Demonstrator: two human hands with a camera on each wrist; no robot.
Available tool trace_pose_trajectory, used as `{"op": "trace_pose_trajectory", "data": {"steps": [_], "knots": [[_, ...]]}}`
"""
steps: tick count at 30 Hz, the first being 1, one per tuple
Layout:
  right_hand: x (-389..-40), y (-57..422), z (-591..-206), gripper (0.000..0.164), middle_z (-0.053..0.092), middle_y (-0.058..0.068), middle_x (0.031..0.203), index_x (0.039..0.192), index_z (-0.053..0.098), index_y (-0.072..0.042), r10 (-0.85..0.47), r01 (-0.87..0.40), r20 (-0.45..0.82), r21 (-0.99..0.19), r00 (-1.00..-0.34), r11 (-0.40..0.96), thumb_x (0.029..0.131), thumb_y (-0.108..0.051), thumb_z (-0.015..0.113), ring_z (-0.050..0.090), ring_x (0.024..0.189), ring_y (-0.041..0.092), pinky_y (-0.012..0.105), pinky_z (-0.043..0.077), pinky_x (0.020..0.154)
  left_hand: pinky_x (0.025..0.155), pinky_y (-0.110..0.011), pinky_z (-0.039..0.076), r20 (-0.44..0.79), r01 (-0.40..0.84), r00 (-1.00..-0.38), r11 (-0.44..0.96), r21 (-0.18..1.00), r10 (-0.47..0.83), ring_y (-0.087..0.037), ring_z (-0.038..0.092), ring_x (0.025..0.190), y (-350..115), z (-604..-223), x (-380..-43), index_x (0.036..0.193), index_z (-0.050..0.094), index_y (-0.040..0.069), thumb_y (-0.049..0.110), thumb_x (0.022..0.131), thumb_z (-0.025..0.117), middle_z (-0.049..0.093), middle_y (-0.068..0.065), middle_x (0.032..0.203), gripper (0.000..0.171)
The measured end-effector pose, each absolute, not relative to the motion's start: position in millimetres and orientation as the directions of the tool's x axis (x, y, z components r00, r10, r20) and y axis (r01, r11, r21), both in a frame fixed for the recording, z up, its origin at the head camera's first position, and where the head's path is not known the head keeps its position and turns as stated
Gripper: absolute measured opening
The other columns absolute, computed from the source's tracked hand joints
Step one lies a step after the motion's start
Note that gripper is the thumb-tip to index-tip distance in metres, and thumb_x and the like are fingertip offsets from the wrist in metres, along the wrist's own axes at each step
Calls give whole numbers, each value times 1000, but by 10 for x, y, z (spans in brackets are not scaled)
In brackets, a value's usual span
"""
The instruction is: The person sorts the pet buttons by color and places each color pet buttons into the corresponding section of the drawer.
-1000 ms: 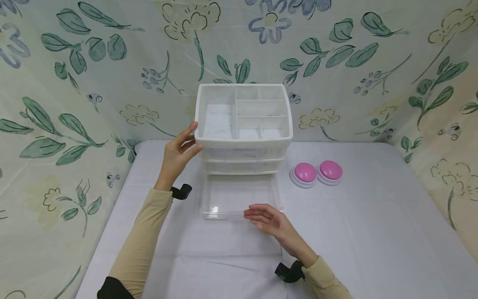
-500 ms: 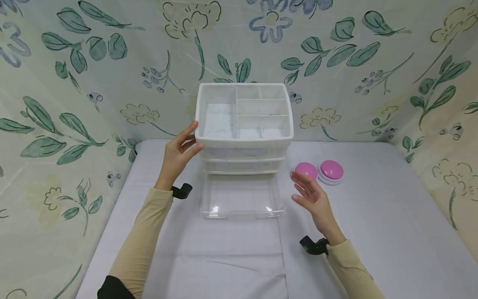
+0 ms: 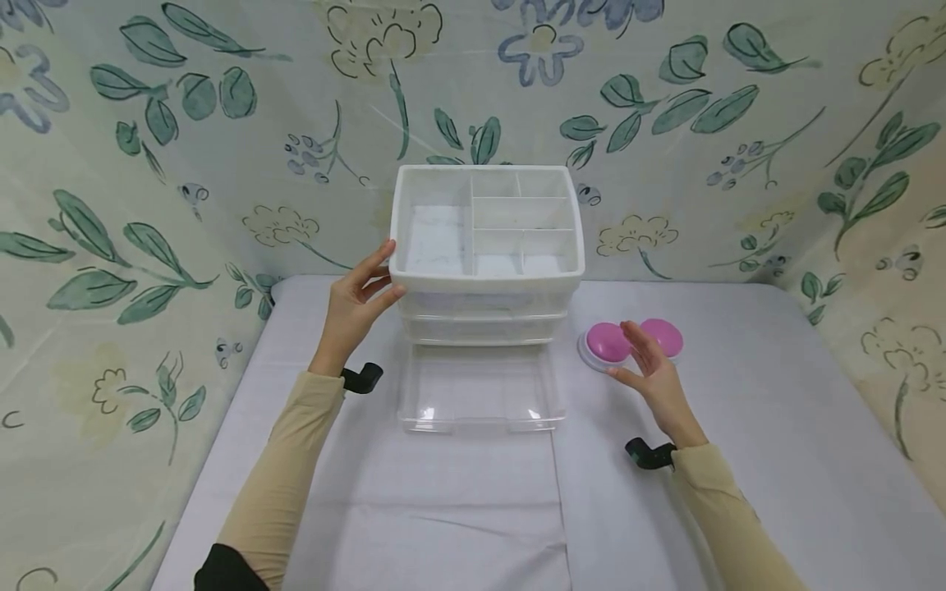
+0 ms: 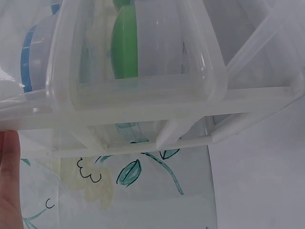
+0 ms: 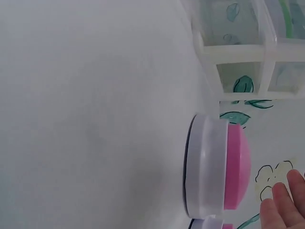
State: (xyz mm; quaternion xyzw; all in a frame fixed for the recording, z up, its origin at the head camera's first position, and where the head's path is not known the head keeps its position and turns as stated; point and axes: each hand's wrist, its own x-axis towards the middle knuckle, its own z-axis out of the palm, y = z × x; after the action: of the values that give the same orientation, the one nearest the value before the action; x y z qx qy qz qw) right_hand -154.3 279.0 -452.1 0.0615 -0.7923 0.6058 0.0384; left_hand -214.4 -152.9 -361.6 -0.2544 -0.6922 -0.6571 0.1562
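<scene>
A white plastic drawer organizer (image 3: 488, 283) stands at the back of the table, its clear bottom drawer (image 3: 480, 386) pulled out. My left hand (image 3: 353, 308) holds the organizer's left front corner, thumb at the front and fingers along the side. Two round white push buttons with pink domes sit to the right, a left one (image 3: 608, 341) and a right one (image 3: 665, 335). Beside them hovers my right hand (image 3: 660, 390), fingers nearly straight and holding nothing, partly covering the right button. In the right wrist view, its fingertips are apart from the nearer pink-domed button (image 5: 238, 167).
Open compartments (image 3: 517, 213) divide the organizer's top. Through its clear drawers, the left wrist view shows a green-domed round object (image 4: 125, 45) and a blue-edged one (image 4: 28, 59). A white cloth (image 3: 443, 509) covers the table, and floral fabric (image 3: 281, 123) hangs behind.
My right hand has moved from the pulled-out drawer's front edge rightward and away to the pink buttons. The left hand keeps its place on the organizer, and the drawer has not moved.
</scene>
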Motion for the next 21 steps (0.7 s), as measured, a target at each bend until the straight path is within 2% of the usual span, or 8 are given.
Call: {"op": "trace_pose_trajectory", "data": {"steps": [5, 14, 21], "knots": [[-1622, 2876, -4584, 83, 19, 16, 156, 152, 17, -3, -30, -92, 87, -946, -996, 312, 88, -3, 69, 12, 143, 33, 51, 13, 117, 99, -35, 49, 551, 558, -822, 9, 830, 145, -13, 57, 107, -1526, -3616, -2145, 137, 45, -8, -18, 82, 64, 45, -14, 143, 59], [-1745, 2960, -4673, 84, 17, 18, 156, 152, 14, -1, -30, -47, 39, -935, -999, 352, 88, -6, 68, 11, 143, 34, 48, 14, 117, 100, -34, 48, 541, 548, -828, 4, 837, 144, -15, 57, 107, -1526, -3616, -2148, 137, 45, -7, -15, 83, 64, 45, -11, 144, 58], [-1822, 2981, -4730, 86, 16, 18, 157, 153, 14, -2, -10, 36, -44, -906, -999, 421, 89, -15, 70, 14, 142, 34, 49, 20, 116, 102, -42, 46, 535, 542, -832, 11, 840, 146, -18, 56, 108, -1528, -3622, -2152, 137, 47, -5, -17, 83, 63, 46, -9, 144, 58]]}}
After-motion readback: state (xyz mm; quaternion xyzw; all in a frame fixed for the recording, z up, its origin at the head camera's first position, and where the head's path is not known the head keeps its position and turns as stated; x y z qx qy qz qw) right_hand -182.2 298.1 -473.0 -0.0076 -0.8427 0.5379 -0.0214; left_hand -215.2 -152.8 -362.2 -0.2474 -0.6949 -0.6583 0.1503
